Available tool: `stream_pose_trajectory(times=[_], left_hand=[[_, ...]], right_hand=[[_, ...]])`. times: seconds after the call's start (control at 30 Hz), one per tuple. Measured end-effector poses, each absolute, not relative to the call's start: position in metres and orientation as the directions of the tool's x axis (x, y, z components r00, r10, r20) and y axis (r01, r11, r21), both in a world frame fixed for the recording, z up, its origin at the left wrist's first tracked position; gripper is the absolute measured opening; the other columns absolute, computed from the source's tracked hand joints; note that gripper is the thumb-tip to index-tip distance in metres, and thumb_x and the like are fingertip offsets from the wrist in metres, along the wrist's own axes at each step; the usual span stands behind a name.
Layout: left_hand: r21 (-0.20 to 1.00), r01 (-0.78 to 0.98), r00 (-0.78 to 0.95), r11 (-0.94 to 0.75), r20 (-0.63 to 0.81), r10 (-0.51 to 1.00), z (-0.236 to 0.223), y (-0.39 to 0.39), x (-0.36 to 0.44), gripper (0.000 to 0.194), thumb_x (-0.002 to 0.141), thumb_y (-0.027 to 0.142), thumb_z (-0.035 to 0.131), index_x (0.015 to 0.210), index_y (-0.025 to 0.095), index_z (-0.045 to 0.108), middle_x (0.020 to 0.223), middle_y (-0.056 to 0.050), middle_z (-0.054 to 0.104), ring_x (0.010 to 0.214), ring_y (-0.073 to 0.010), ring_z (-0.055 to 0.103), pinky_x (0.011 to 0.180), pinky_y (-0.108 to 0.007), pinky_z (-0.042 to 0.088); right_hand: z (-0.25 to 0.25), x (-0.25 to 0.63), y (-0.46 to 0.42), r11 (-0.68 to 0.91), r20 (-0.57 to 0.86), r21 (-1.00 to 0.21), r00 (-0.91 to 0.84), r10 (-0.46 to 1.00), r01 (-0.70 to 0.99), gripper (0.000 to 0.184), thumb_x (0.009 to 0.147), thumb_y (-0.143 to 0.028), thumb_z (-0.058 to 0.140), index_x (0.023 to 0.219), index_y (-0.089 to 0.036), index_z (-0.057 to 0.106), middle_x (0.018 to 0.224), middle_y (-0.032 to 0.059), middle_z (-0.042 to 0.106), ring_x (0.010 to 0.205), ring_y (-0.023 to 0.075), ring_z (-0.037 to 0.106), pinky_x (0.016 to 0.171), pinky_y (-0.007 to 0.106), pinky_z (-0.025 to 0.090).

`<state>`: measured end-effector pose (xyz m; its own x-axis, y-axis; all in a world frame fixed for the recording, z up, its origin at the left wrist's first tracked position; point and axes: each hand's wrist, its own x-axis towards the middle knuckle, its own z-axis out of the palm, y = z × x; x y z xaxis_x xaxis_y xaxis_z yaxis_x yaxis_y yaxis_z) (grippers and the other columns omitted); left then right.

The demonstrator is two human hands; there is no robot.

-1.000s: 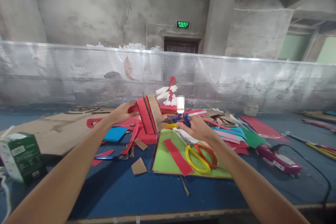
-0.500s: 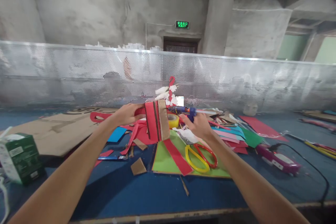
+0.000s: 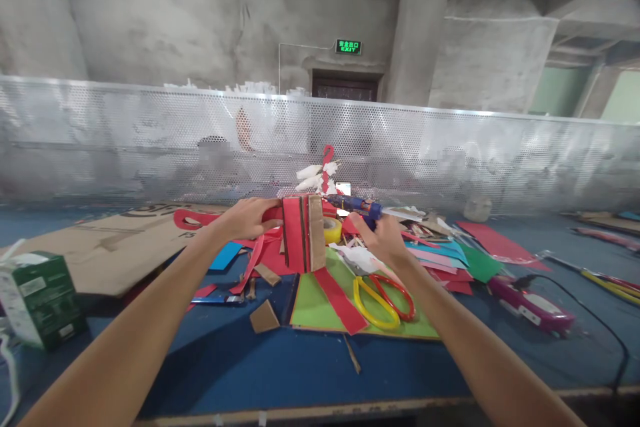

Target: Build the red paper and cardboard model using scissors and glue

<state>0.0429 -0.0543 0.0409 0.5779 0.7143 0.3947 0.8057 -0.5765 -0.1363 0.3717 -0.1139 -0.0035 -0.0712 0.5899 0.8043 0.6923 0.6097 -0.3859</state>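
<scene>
My left hand (image 3: 253, 219) is closed on a craft piece of red paper and brown cardboard (image 3: 296, 233), held upright above the table; a red strip with a looped end (image 3: 193, 219) sticks out to the left behind that wrist. My right hand (image 3: 384, 240) grips a blue hot glue gun (image 3: 373, 211), a clear glue stick showing at its rear. The gun's nozzle points left, by the top edge of the cardboard side; whether it touches cannot be made out. Below lie a red paper strip (image 3: 343, 303) and scissors with yellow and red handles (image 3: 383, 303) on green sheets (image 3: 315, 313).
Yellow tape (image 3: 331, 231) and coloured paper (image 3: 435, 253) lie beyond the hands. A large cardboard sheet (image 3: 110, 247) and green box (image 3: 43, 300) are left. A purple device (image 3: 530, 307) with a black cable lies right. A perforated metal screen (image 3: 200, 147) runs behind.
The red and cardboard piece has shifted slightly right and down in my left hand. The glue gun has moved a little to the right with my right hand.
</scene>
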Motion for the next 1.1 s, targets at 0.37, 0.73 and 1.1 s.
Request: stream_pose_trajectory(times=[0.37,0.73,1.1], left_hand=[[-0.146,0.813,0.571,-0.563,0.389,0.723,0.0427,-0.0579,0.0473,0.053,0.095,0.052,0.048,0.134,0.020,0.061,0.118,-0.015,0.075,0.108,-0.0357,0.070,0.087,-0.042,0.051],[-0.155,0.818,0.567,-0.554,0.386,0.728,0.0424,-0.0591,0.0481,0.051,0.096,0.052,0.048,0.133,0.020,0.061,0.114,-0.015,0.076,0.105,-0.0347,0.071,0.083,-0.040,0.050],[-0.150,0.819,0.563,-0.554,0.400,0.723,0.0415,-0.0566,0.0464,0.051,0.095,0.052,0.048,0.133,0.021,0.062,0.115,-0.014,0.076,0.106,-0.0349,0.070,0.086,-0.041,0.051]], right_hand=[[-0.0019,0.3708,-0.1107,0.557,0.806,-0.366,-0.045,0.590,0.745,0.044,0.094,-0.054,0.049,0.074,-0.018,0.065,0.060,0.0033,0.059,0.060,0.0196,0.058,0.060,0.028,0.037],[-0.0080,0.3643,-0.1092,0.592,0.812,-0.334,-0.095,0.576,0.733,0.046,0.093,-0.057,0.049,0.085,-0.017,0.070,0.067,0.0059,0.065,0.067,0.0222,0.062,0.065,0.029,0.043],[-0.0044,0.3650,-0.1119,0.548,0.799,-0.352,-0.061,0.598,0.759,0.047,0.093,-0.057,0.046,0.069,-0.019,0.061,0.060,0.0051,0.060,0.060,0.0205,0.059,0.061,0.029,0.038]])
